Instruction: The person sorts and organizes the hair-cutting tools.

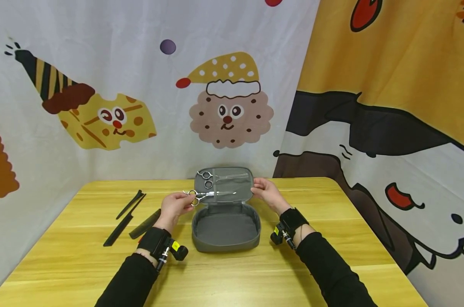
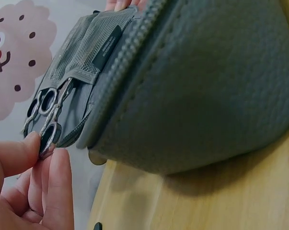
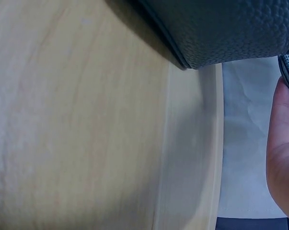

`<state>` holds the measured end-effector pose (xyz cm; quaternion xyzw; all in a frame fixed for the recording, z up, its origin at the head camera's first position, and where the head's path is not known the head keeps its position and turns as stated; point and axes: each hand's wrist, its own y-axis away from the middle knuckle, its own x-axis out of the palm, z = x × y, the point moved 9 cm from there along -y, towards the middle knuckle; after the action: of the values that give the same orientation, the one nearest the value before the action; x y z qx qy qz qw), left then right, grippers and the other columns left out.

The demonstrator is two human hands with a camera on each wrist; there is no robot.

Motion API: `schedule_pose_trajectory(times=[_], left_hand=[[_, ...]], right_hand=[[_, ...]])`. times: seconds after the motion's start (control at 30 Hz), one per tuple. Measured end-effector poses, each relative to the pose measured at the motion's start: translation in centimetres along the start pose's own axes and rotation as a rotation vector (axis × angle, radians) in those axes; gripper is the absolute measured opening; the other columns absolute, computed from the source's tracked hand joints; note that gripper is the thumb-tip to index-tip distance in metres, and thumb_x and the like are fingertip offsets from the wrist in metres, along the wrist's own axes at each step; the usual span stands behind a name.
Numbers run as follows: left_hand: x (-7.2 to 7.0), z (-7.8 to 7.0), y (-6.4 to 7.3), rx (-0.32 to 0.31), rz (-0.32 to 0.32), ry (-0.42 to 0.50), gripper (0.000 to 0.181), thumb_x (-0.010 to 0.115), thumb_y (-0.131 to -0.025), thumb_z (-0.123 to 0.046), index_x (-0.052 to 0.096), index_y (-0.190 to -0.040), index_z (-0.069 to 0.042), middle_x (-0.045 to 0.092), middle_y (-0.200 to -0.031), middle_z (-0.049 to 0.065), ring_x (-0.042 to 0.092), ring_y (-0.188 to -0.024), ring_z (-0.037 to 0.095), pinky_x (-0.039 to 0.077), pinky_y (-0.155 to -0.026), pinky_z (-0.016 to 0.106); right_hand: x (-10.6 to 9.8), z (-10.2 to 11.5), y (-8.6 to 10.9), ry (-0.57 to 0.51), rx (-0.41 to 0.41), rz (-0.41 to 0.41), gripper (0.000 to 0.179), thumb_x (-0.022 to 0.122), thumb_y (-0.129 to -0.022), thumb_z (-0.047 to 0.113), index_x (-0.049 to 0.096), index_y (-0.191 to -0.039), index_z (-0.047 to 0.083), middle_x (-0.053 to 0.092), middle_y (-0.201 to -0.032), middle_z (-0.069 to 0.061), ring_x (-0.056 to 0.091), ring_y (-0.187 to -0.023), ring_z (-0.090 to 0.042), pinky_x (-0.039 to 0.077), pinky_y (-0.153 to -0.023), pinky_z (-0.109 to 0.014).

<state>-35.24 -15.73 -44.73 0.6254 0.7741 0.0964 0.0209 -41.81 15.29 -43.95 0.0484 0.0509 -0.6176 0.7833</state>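
A grey zippered case (image 1: pixel 226 247) stands open on the table, its lid (image 1: pixel 232 183) raised at the back. My left hand (image 1: pixel 173 207) pinches a finger ring of the lower silver scissors (image 1: pixel 207 195) between thumb and fingers. Their blades lie along the lid, tucked into its mesh pocket (image 2: pixel 82 52). Above them, a second pair of scissors (image 1: pixel 208 184) sits in the same lid with its rings sticking out to the left. My right hand (image 1: pixel 269 194) grips the lid's right edge, and in the left wrist view its fingertips (image 2: pixel 120 5) show over that edge.
Left of the case lie a black hair clip (image 1: pixel 129 204), a black thin-handled comb (image 1: pixel 118 230) and a wide dark comb (image 1: pixel 145 224), partly behind my left wrist. The case's bottom compartment shows its bare floor. A cartoon-printed curtain (image 1: pixel 140 162) hangs behind the wooden table (image 1: pixel 232 281).
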Motion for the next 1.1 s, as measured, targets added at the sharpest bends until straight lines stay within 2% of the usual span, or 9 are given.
schedule_pose_trajectory(times=[0.2, 0.4, 0.5, 0.73, 1.1], left_hand=[[1.1, -0.1, 0.1, 0.011, 0.009, -0.028, 0.02, 0.074, -0.086, 0.001, 0.063, -0.097, 0.013, 0.062, -0.074, 0.004, 0.061, -0.056, 0.008, 0.056, -0.055, 0.021], [1.7, -0.8, 0.4, 0.068, -0.031, -0.145, 0.021, 0.079, -0.082, -0.003, 0.067, -0.093, 0.01, 0.065, -0.076, 0.008, 0.064, -0.054, 0.009, 0.057, -0.054, 0.022], [2.0, -1.2, 0.5, 0.096, -0.037, -0.204, 0.022, 0.08, -0.082, -0.005, 0.068, -0.094, 0.01, 0.068, -0.076, 0.01, 0.065, -0.055, 0.01, 0.057, -0.055, 0.023], [2.4, -1.7, 0.6, 0.117, -0.038, -0.276, 0.019, 0.081, -0.081, -0.005, 0.072, -0.093, 0.007, 0.069, -0.078, 0.011, 0.067, -0.06, 0.013, 0.058, -0.058, 0.025], [3.2, -2.4, 0.6, 0.169, -0.035, -0.377, 0.018, 0.082, -0.08, -0.006, 0.072, -0.09, 0.005, 0.07, -0.081, 0.013, 0.068, -0.06, 0.014, 0.058, -0.057, 0.025]], right_hand=[[0.2, 0.0, 0.0, -0.017, -0.016, 0.001, 0.04, 0.055, -0.099, -0.004, 0.047, -0.137, -0.012, 0.057, -0.117, -0.015, 0.058, -0.103, -0.016, 0.053, -0.092, -0.031], [0.4, 0.0, -0.1, -0.042, -0.034, 0.013, 0.037, 0.054, -0.098, -0.006, 0.049, -0.135, -0.012, 0.06, -0.111, -0.012, 0.061, -0.095, -0.012, 0.055, -0.087, -0.029], [0.3, 0.1, -0.1, -0.042, -0.042, 0.016, 0.037, 0.054, -0.099, -0.006, 0.048, -0.134, -0.013, 0.06, -0.11, -0.012, 0.061, -0.094, -0.011, 0.055, -0.087, -0.029], [0.3, 0.4, 0.0, -0.038, -0.061, 0.026, 0.038, 0.054, -0.099, -0.006, 0.047, -0.135, -0.014, 0.061, -0.112, -0.015, 0.062, -0.093, -0.011, 0.055, -0.088, -0.03], [0.1, 0.4, 0.2, -0.011, -0.025, 0.011, 0.041, 0.054, -0.099, -0.005, 0.046, -0.138, -0.012, 0.056, -0.117, -0.016, 0.058, -0.103, -0.016, 0.053, -0.093, -0.033]])
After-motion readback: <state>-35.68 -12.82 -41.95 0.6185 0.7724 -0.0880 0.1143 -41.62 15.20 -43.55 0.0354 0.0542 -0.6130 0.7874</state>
